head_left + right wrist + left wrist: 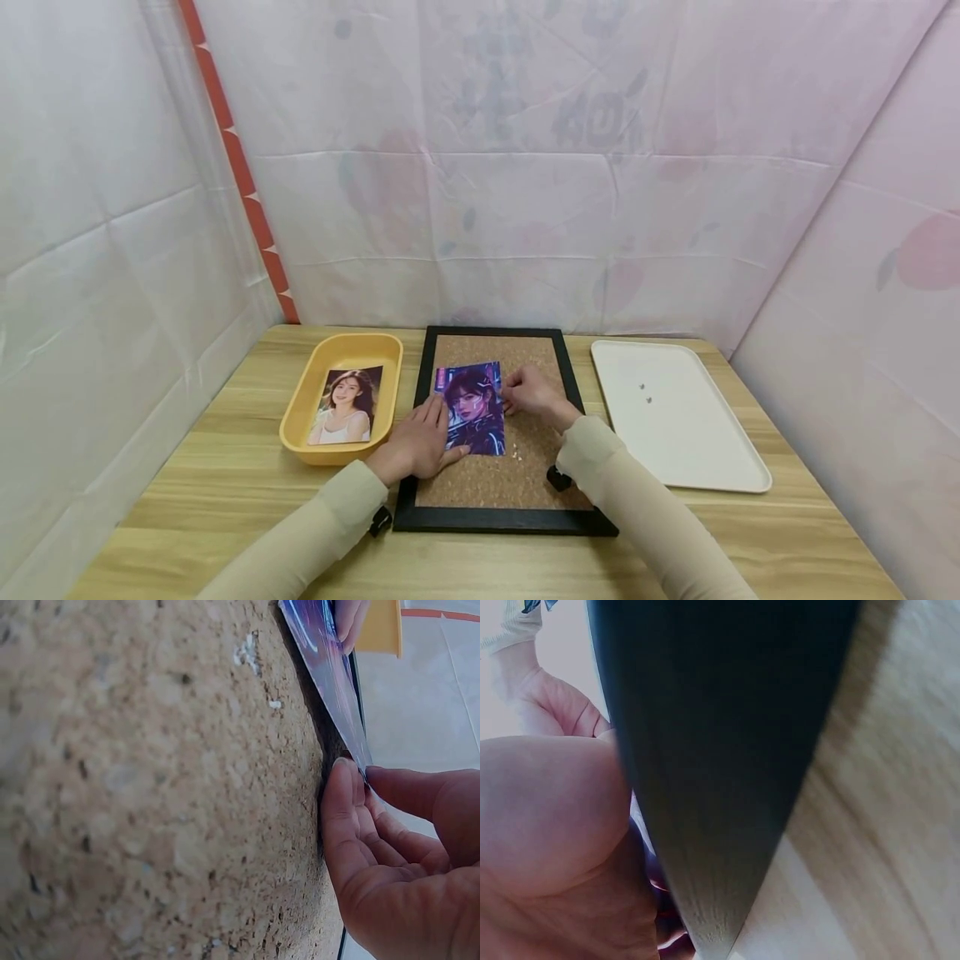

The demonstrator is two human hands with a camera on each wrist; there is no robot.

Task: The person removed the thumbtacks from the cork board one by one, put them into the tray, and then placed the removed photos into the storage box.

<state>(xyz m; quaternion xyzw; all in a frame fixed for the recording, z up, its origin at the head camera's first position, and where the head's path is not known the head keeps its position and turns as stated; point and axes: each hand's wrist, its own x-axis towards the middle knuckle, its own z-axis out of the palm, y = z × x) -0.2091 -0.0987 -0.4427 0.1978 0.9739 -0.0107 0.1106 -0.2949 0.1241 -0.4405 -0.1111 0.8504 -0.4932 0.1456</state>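
Note:
A purple-blue picture card (pixel 480 421) of a figure with dark hair lies over a black-framed cork board (pixel 510 492). My left hand (pixel 418 440) rests flat on the card's left side, fingers extended and thumb at its lower edge. At the card's right edge, my right hand (pixel 534 392) pinches it between thumb and forefinger. The right wrist view shows that edge of the card (pixel 330 675) raised off the cork, with the right hand (pixel 405 862) at it. Whether a small pin sits between those fingertips cannot be made out.
Left of the board stands a yellow tray (pixel 295 417) holding a portrait photo (pixel 347 408). A white tray (pixel 697 442) on the right carries two tiny dark items (pixel 646 393). Pale flecks (pixel 517 453) mark the cork. Cloth walls (pixel 487 208) enclose the wooden table (pixel 202 500).

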